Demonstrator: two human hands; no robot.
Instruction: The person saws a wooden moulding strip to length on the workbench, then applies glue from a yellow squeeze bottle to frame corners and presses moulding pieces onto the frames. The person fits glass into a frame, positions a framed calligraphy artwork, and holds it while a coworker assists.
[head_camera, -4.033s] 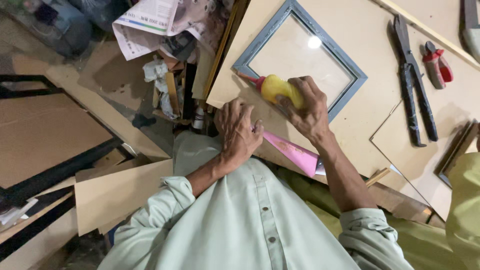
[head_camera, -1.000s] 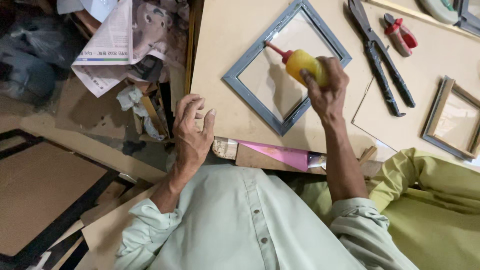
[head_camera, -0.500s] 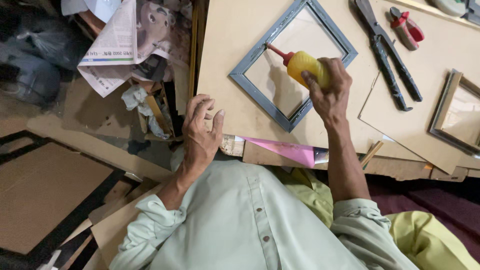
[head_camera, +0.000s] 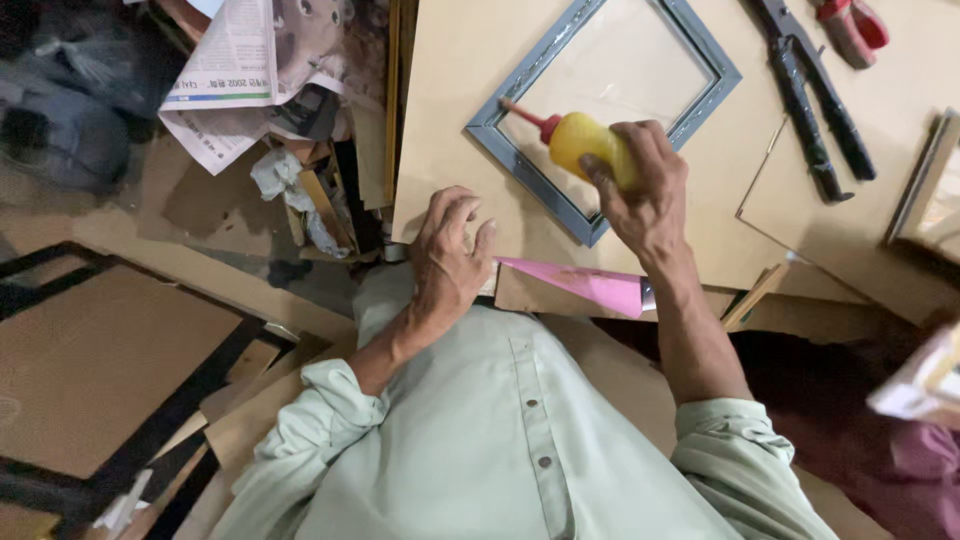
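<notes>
Your right hand is wrapped around a small yellow squeeze bottle, fingers curled over its body, and its red nozzle points down at the left corner of the grey picture frame. The frame lies flat on a tan board on the bench, its pale centre panel inside the moulding. Your left hand rests with fingers loosely spread and curved on the near edge of that board, holding nothing, just beside a pink sheet that sticks out below.

The bottle looks light and soft-walled, so it likely yields to gentle pressure; grip it round the middle, as you do, for a steady tip. The frame seems light and stiff but probably weak at its mitred corners, and the centre may be glass, so it could be fragile. Take it by two opposite sides of the moulding, not by a corner or the panel. Black long-handled pliers and a red-handled tool lie well apart to the right
</notes>
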